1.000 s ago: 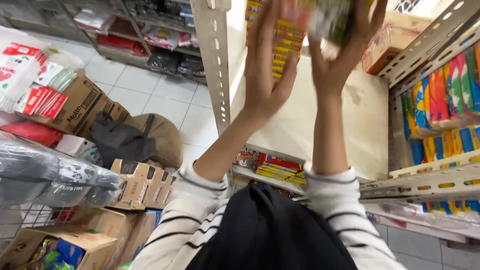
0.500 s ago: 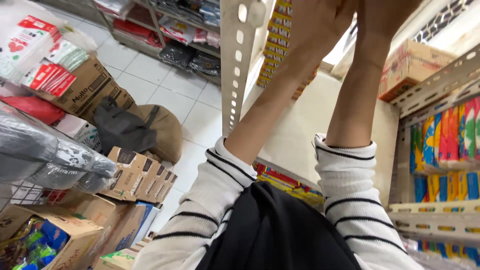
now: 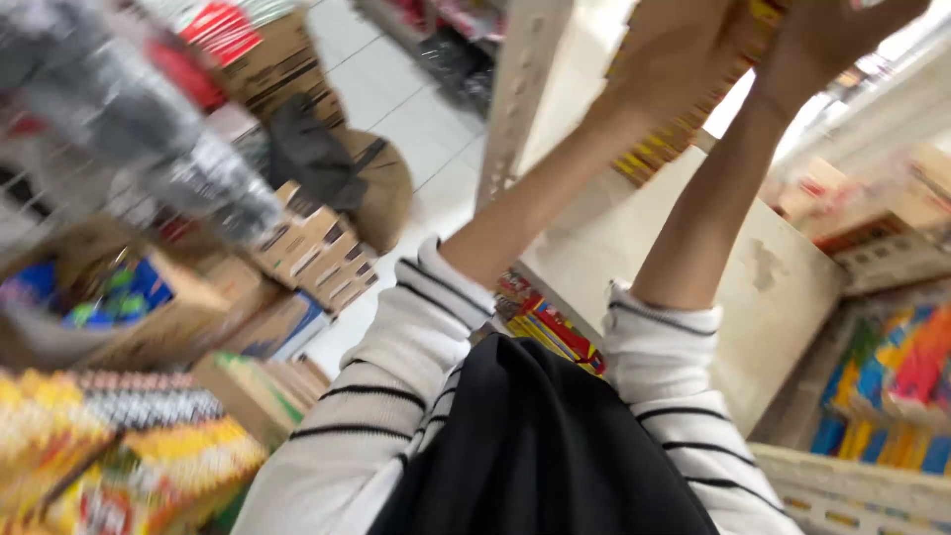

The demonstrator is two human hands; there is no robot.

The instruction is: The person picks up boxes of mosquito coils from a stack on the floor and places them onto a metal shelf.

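Both raised arms reach the shelf ahead; cardboard boxes lie left.

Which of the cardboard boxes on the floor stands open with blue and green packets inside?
The open cardboard box at far left, beside the wire cart. The stacked boxes nearer the white-tiled aisle look shut.

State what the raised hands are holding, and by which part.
Cannot tell for sure: the left hand and right hand press against yellow packets high on the shelf, with the grip cropped and blurred.
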